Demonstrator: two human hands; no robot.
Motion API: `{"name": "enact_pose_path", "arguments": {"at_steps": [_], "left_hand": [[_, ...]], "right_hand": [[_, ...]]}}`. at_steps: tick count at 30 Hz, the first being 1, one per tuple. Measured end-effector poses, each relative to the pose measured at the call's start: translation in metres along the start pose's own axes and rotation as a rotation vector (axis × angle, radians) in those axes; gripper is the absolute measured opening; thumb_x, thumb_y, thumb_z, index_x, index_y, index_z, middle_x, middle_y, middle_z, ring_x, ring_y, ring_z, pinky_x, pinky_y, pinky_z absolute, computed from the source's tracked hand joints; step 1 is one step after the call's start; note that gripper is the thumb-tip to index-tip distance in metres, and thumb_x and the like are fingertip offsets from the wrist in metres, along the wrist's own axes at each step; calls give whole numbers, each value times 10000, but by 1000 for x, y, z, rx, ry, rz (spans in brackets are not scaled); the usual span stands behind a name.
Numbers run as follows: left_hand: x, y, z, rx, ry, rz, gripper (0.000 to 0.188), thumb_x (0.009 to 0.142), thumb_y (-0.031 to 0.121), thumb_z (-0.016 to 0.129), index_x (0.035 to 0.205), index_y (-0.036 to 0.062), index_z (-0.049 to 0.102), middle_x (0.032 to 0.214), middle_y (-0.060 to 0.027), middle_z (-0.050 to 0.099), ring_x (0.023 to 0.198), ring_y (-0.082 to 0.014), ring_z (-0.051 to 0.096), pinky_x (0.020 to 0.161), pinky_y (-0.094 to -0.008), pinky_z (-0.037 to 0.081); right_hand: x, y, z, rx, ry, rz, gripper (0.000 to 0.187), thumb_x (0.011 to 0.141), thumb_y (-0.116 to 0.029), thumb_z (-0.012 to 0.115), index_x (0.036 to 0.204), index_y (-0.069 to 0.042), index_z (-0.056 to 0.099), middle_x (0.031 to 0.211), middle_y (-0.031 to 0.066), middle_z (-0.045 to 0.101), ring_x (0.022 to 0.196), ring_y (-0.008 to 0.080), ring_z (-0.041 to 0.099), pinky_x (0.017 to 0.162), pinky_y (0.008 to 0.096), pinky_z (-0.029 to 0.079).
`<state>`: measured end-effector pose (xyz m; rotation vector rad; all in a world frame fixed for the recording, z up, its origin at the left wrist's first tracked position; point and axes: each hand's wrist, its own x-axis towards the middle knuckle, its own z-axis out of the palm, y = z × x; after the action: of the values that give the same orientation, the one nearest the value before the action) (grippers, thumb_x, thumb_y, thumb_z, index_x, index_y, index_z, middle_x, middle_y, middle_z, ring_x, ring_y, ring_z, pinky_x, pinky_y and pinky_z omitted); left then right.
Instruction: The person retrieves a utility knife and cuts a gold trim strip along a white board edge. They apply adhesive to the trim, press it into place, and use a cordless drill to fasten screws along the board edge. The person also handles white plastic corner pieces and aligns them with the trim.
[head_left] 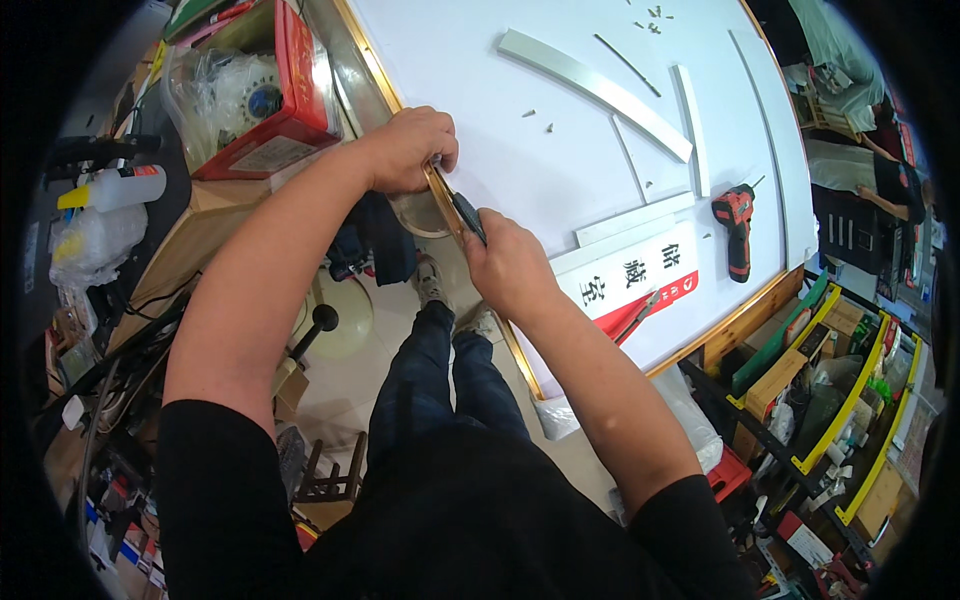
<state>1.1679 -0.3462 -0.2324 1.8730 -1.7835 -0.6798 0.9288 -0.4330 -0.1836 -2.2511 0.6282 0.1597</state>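
Note:
My right hand [510,262] is closed around a slim black-handled tool [467,215] at the near edge of a white-topped table [500,130]. The tool's far end points toward my left hand [412,150], and its exact kind does not show. The fingers of my left hand are curled at the gold-coloured table edge [372,60], beside that end. Something small and shiny shows at its fingertips, too small to name. To the right of my right hand lies a white and red sign plate [625,272] with black characters.
A red and black cordless drill [736,228] lies on the table's right side. White strips, including a long bar [590,90], a thin dark rod [627,65] and several small screws [655,14] are spread about. A red box [270,100] stands at left; yellow-edged shelves [830,380] hold parts at right.

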Motion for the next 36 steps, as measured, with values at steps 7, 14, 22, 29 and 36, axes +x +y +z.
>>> {"name": "enact_pose_path", "arguments": {"at_steps": [7,14,22,29,36], "left_hand": [[1,-3,2,12,0,3,265,666,-3,808,870,120,692,989,-48,616,1003,-298,591,877,-395,509],[0,0,1,-15,-1,-30,252,676,-18,797,864,115,694,988,-56,621,996,-306,594,883,-414,507],[-7,16,7,198,56,123,239,707,41,766,910,141,691,1035,-37,624,1081,-294,584,942,-422,459],[-3,27,17,94,-91,93,287,673,14,777,906,131,655,1000,-22,630,1074,-280,583,949,-427,433],[-4,29,16,123,-74,81,217,709,30,739,871,158,673,972,8,646,1064,-246,595,930,-417,424]], "right_hand": [[-5,4,-2,11,-23,-2,218,984,-196,625,1007,18,590,883,306,658,890,516,631,792,580,490],[-14,6,-4,6,-46,17,216,991,-196,615,1031,16,597,910,301,663,909,510,632,803,575,490],[-20,8,-7,-2,-70,49,228,993,-195,615,1078,16,612,939,294,677,920,501,642,815,567,497],[-22,9,-5,-11,-58,19,225,995,-187,619,1070,22,589,949,297,680,901,497,659,809,566,521],[-33,13,-9,-21,-114,33,215,994,-175,619,1039,28,564,933,305,682,872,507,665,790,579,527]]}}
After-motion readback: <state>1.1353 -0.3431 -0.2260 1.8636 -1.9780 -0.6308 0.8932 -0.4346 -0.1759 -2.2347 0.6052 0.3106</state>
